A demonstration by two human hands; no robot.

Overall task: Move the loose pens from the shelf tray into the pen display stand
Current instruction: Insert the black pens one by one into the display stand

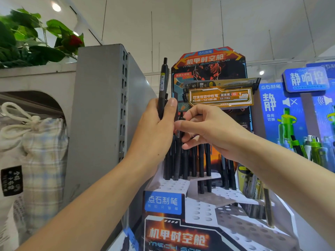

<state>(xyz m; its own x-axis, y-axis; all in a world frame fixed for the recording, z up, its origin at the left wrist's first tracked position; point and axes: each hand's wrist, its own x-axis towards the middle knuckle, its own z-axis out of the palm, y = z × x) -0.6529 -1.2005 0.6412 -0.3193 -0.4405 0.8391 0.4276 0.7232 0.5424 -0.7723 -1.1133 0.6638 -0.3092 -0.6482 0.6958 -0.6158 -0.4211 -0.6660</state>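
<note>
Our right hand (204, 127) pinches a black pen (179, 147) near its top, thumb and curled forefinger closed on the barrel at the middle of the frame, its lower end down among the pens already standing in the pen display stand (203, 205). To seat it well, we judge we should keep the barrel upright, find a free hole in the white stepped top by feel, and let go only once the tip has dropped in, without knocking the neighbours crowded just beside it. Our left hand (155, 131), just left of centre, grips a small bundle of spare pens (163, 84) upright, their clicker ends rising above the thumb toward the upper middle. Both forearms reach up from the lower edge, the left from lower left, the right from the right side, wrists nearly meeting over the stand. We cannot see the shelf tray. A grey shelf upright (101, 105) stands left of the hands, with a drawstring bag (36, 142) farther left.
</note>
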